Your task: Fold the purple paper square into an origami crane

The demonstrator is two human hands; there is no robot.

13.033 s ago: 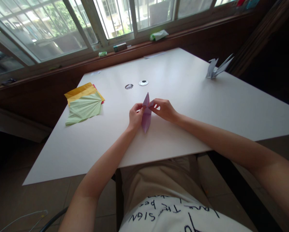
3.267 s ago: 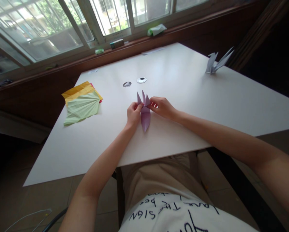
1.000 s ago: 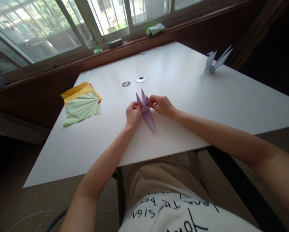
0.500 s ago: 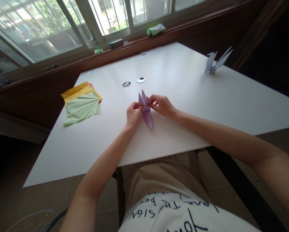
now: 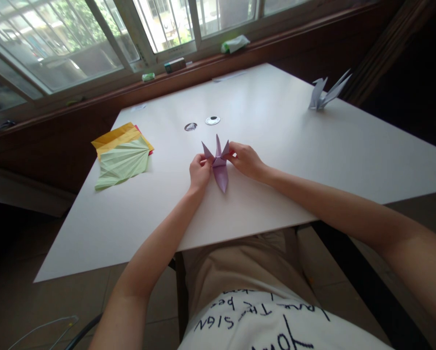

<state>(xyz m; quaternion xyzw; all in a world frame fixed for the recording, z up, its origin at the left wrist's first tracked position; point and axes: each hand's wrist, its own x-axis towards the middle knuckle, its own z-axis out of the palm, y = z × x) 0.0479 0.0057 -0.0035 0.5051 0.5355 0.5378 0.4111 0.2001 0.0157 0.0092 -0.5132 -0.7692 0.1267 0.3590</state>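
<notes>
A folded purple origami paper (image 5: 220,174) is held between my hands over the front half of the white table (image 5: 276,146). Several narrow points rise from it, and one broad flap hangs towards me. My left hand (image 5: 200,170) pinches its left side; my right hand (image 5: 247,159) pinches the right side near the upright point there. Fingertips on both sides are partly hidden by the paper.
Pleated green paper (image 5: 125,163) overlaps yellow paper (image 5: 119,137) at the left, with a red edge showing. A pale folded paper crane (image 5: 322,95) stands at the far right. Two round fittings, one a silver ring (image 5: 213,120), sit in the tabletop. Windows line the back.
The outer points of the purple paper have spread apart, left and right, and its middle has opened wider. The lower flap has swung slightly left. My hands have moved slightly apart.
</notes>
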